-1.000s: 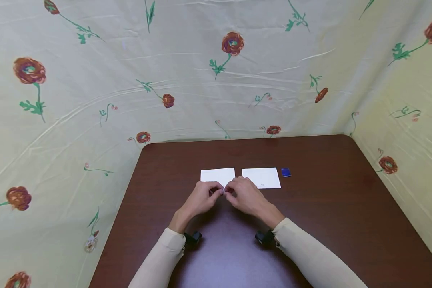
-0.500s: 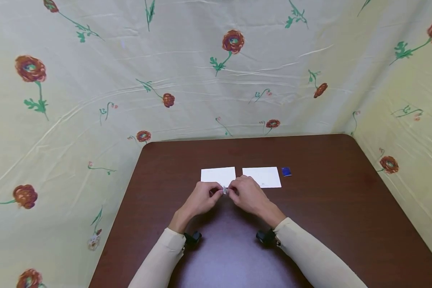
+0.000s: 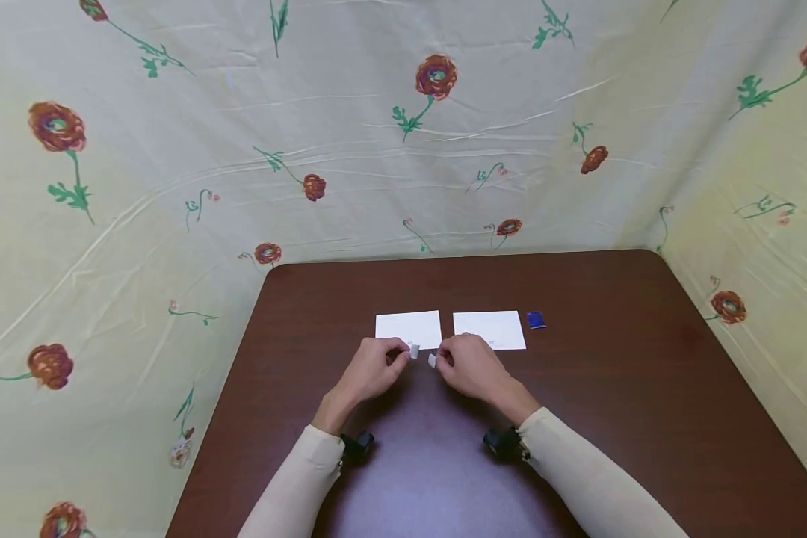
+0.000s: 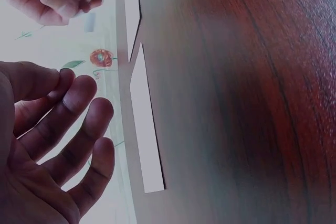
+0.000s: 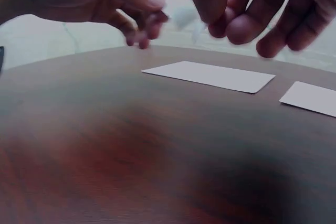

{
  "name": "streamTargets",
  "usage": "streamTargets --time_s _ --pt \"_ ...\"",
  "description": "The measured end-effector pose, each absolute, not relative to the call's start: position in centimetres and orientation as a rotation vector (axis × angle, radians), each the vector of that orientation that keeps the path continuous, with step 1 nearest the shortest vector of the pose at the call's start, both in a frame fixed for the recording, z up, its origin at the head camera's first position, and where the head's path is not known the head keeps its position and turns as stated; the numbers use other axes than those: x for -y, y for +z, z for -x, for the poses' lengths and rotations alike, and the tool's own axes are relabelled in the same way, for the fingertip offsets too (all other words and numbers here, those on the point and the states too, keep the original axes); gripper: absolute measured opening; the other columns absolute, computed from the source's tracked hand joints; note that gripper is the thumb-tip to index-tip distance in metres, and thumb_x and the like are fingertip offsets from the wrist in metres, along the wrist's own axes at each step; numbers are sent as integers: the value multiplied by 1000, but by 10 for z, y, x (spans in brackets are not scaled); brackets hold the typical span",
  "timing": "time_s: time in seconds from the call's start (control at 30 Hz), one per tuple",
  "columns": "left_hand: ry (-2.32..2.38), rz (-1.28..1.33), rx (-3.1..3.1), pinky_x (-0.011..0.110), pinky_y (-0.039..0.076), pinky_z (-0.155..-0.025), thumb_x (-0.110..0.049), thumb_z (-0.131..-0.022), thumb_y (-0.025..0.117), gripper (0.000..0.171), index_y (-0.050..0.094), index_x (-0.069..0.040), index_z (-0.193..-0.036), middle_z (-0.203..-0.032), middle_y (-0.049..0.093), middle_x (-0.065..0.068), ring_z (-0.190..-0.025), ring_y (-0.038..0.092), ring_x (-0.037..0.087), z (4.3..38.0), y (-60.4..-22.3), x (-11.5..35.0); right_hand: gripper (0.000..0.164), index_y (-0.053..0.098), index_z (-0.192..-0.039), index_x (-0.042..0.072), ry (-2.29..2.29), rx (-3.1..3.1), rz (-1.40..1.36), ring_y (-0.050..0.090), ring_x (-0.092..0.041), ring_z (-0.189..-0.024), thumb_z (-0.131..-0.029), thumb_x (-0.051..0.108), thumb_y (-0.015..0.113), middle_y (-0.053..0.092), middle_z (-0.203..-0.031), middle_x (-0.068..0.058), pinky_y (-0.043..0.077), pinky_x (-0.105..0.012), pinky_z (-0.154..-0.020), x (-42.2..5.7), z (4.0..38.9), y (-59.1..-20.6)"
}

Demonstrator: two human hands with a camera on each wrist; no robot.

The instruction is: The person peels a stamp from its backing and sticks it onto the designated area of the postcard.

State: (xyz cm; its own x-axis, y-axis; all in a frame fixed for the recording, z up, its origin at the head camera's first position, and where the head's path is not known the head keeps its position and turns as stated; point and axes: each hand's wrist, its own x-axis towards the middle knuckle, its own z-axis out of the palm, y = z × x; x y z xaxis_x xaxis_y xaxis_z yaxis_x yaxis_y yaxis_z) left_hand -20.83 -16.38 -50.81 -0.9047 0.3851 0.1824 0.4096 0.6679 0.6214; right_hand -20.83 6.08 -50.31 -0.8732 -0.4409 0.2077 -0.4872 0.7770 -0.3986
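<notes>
In the head view my left hand (image 3: 374, 368) pinches a small whitish piece (image 3: 414, 350) between thumb and forefinger, over the near edge of the left white card (image 3: 407, 326). My right hand (image 3: 474, 368) pinches another small white piece (image 3: 433, 360), low at its fingertips, beside the right white card (image 3: 489, 329). A narrow gap separates the two hands. The left wrist view shows the left hand (image 4: 58, 129) with thumb and forefinger together and the other fingers loosely bent. A blurred pale piece (image 5: 184, 18) appears near the right hand (image 5: 262, 9) in the right wrist view; its kind cannot be told.
A small dark blue square packet (image 3: 536, 320) lies right of the cards on the brown table (image 3: 598, 388). Behind and at both sides hangs a flower-printed curtain (image 3: 350, 112). Each wrist carries a black camera (image 3: 358, 444).
The hands, earlier touching at the fingertips around something tiny, have drawn apart. A whitish piece now shows at each hand's fingertips. The cards and blue packet stay put.
</notes>
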Motion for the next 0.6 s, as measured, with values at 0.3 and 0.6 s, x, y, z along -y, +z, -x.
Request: streamTargets --time_s 0.3,0.6 --pt "-1014 652 2825 21 49 -64 -17 -95 66 10 76 -13 -93 -85 71 -9 -68 58 4 212 -514 163 25 61 -64 22 717 2953 -891 45 -4 -50 -88 21 69 49 -54 13 39 -23 -51 -47 197 -519" --pt "-1013 651 2817 22 50 -64 -16 -95 66 11 76 -12 -93 -86 72 -7 -69 59 4 215 -518 163 23 62 -60 22 618 2863 -902 45 -4 -48 -81 18 71 52 -53 14 38 -24 -48 -43 199 -535"
